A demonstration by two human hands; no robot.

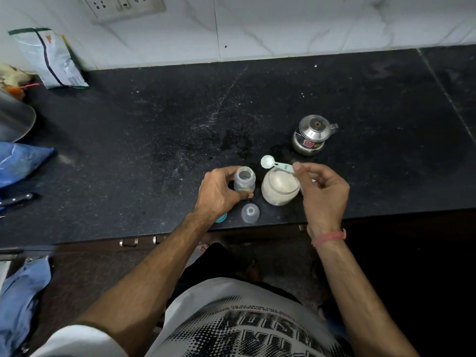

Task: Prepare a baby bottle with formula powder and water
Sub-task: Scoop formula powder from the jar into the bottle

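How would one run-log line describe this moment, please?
left hand: holds open bottle | right hand: pinches scoop above powder jar | scoop: looks empty

No legible text; shirt [247, 328] print and pot [310, 136] sticker unreadable

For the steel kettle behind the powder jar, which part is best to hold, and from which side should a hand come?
Probably the small handle of the steel kettle, which sticks out at its upper right. Come from the right, since the powder jar and the spoon held by the right hand crowd its near left side. The round, smooth body looks harder to grip.
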